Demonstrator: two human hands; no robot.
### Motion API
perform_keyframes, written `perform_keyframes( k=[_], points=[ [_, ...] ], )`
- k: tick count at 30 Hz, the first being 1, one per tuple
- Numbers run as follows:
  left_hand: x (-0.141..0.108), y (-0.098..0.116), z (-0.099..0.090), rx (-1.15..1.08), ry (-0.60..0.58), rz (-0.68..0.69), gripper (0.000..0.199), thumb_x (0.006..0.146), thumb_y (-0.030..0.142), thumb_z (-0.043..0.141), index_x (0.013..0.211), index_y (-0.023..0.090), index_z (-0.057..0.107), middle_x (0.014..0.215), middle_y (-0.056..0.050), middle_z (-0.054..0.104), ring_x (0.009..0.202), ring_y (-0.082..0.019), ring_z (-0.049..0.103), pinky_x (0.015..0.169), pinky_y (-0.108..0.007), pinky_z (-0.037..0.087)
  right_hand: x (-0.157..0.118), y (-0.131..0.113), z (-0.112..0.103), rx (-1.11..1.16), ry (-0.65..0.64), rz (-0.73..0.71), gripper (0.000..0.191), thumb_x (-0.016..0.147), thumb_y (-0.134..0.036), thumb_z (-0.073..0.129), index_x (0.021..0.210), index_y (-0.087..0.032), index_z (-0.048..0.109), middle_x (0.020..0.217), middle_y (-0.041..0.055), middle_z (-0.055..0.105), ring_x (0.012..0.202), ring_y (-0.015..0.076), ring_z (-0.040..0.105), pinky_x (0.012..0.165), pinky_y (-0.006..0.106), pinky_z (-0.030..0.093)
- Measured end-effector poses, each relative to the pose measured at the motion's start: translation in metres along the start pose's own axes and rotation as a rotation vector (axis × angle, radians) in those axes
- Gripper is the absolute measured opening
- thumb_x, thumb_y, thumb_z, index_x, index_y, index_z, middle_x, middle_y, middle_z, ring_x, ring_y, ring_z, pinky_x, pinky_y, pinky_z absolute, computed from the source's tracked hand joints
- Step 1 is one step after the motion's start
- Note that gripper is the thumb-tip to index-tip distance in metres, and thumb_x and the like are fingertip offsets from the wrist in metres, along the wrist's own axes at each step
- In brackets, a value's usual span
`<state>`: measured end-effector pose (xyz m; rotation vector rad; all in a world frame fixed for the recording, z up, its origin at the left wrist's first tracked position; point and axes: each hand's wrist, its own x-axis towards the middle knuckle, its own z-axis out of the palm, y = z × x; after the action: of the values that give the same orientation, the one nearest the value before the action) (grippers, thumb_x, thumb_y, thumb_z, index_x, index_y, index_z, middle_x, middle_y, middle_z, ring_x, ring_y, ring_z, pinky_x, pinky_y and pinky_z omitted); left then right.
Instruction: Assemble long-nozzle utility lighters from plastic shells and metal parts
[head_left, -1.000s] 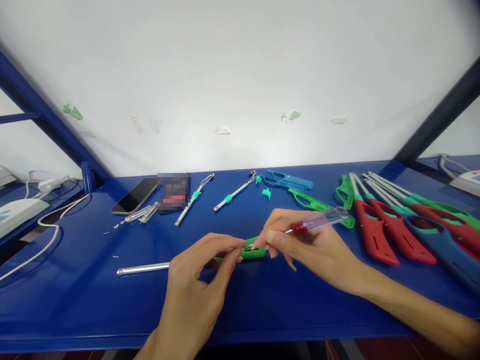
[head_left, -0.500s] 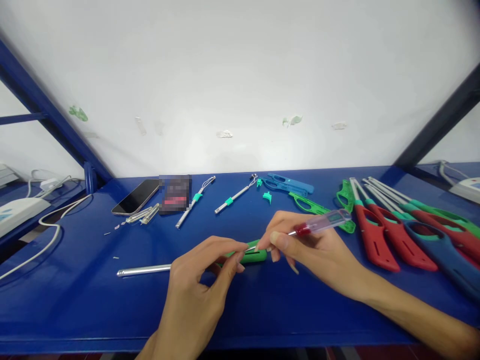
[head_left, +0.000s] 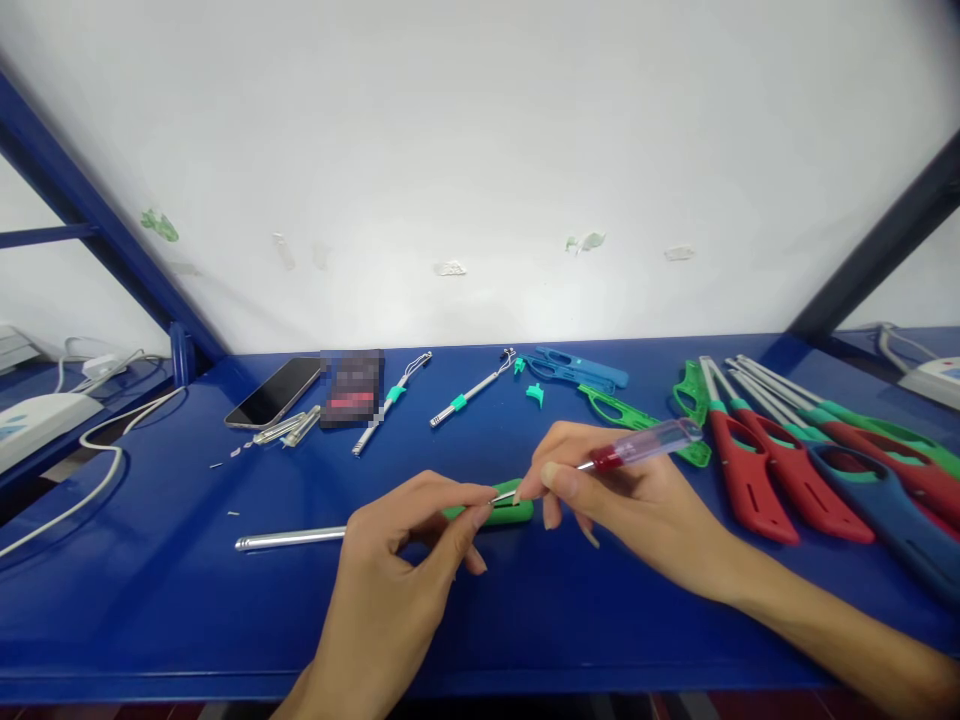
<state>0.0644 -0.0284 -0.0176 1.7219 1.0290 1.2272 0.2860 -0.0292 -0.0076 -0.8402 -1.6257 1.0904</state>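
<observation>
One phone [head_left: 274,393] lies by some clear tubes [head_left: 300,428]; then come two teal-collared rods [head_left: 375,418] [head_left: 472,397]. The left hand [head_left: 409,575] pinches thumb to forefinger—perhaps on the screwdriver's tip (it's tiny)—over a smooth, slotted green handle [head_left: 511,512] on the blue table [head_left: 187,610]. The right hand [head_left: 630,500] clamps one red-and-clear screwdriver [head_left: 645,444], left of two red handles [head_left: 754,490] [head_left: 825,480].

Blue tabletop [head_left: 187,610] w/ plain white wall [head_left: 480,170] behind; dk blue posts [head_left: 97,220] L & R of tabletop; reddish floor [head_left: 727,705] below.
</observation>
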Motion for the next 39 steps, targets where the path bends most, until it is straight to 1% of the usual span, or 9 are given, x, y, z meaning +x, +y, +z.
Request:
perform_keyframes(
  k=[11,15,18,22,25,27,30,33,39],
  points=[
    [0.002,-0.001,0.0,-0.011,-0.028,-0.034,0.015,0.092,0.019,0.078,0.093,0.03,0.088,0.074,0.004,0.077,0.049,-0.007,0.066,0.049,-0.013,0.052,-0.001,-0.002,-0.002,-0.048,-0.003,-0.004,0.025,0.106,-0.043,0.07,0.095,-0.024,0.083,0.101,0.0014,0.064,0.068,0.0063,0.06,0.054,0.018,0.05],
    [-0.001,-0.006,0.006,0.08,-0.049,0.006,0.013,0.091,0.02,0.079,0.093,0.029,0.088,0.08,0.004,0.083,0.046,-0.007,0.063,0.05,-0.015,0.054,0.0,-0.003,-0.001,-0.061,0.001,0.001,0.015,0.107,-0.036,0.069,0.115,-0.033,0.08,0.091,-0.0027,0.066,0.065,0.0068,0.063,0.059,0.019,0.056],
    [-0.003,-0.008,0.012,0.119,-0.062,0.087,0.015,0.091,0.019,0.078,0.098,0.029,0.088,0.086,0.004,0.085,0.05,-0.008,0.067,0.055,-0.018,0.057,0.001,0.0,0.0,-0.064,0.086,-0.048,0.035,0.104,-0.029,0.074,0.136,-0.042,0.07,0.088,-0.0048,0.071,0.068,0.0097,0.069,0.061,0.021,0.06],
    [0.003,-0.006,0.014,0.169,-0.044,0.141,0.015,0.092,0.017,0.076,0.096,0.026,0.087,0.074,0.005,0.083,0.048,-0.01,0.067,0.052,-0.019,0.055,0.003,0.006,0.003,-0.113,0.204,-0.209,0.086,0.096,-0.02,0.083,0.163,-0.049,0.036,0.086,-0.0064,0.078,0.07,0.0162,0.077,0.071,0.032,0.069],
    [0.016,-0.001,0.01,0.23,-0.154,0.149,0.017,0.093,0.014,0.073,0.094,0.025,0.086,0.07,0.006,0.082,0.052,-0.012,0.071,0.053,-0.02,0.054,0.007,0.007,0.002,-0.187,0.257,-0.327,0.105,0.094,-0.015,0.084,0.169,-0.05,0.02,0.085,-0.0076,0.077,0.072,0.0192,0.08,0.072,0.036,0.071],
    [0.028,0.002,0.007,0.259,-0.246,0.152,0.019,0.093,0.012,0.073,0.095,0.026,0.085,0.075,0.007,0.083,0.059,-0.012,0.074,0.056,-0.02,0.053,0.012,0.005,0.0,-0.251,0.271,-0.367,0.101,0.094,-0.013,0.083,0.168,-0.049,0.024,0.088,-0.0072,0.074,0.073,0.019,0.08,0.071,0.036,0.07],
    [0.047,0.004,0.007,0.288,-0.338,0.144,0.019,0.093,0.012,0.075,0.095,0.028,0.084,0.084,0.01,0.085,0.068,-0.011,0.076,0.061,-0.019,0.052,0.02,-0.001,-0.005,-0.353,0.214,-0.365,0.079,0.094,-0.011,0.079,0.157,-0.044,0.044,0.111,-0.0026,0.074,0.074,0.0167,0.078,0.069,0.033,0.069],
    [0.06,0.003,0.01,0.294,-0.408,0.133,0.019,0.093,0.011,0.076,0.089,0.028,0.084,0.08,0.011,0.083,0.063,-0.01,0.068,0.06,-0.02,0.048,0.024,-0.004,-0.008,-0.424,0.184,-0.361,0.063,0.094,-0.015,0.078,0.147,-0.038,0.051,0.125,0.0011,0.071,0.075,0.0161,0.076,0.069,0.034,0.069],
    [0.061,-0.006,0.012,0.302,-0.4,0.146,0.014,0.086,0.011,0.085,0.085,0.025,0.084,0.077,0.007,0.079,0.064,-0.01,0.063,0.062,-0.02,0.048,0.019,0.0,-0.01,-0.483,0.15,-0.327,0.058,0.1,-0.023,0.075,0.15,-0.037,0.047,0.101,-0.0021,0.07,0.076,0.0172,0.076,0.067,0.033,0.067]
  ],
)
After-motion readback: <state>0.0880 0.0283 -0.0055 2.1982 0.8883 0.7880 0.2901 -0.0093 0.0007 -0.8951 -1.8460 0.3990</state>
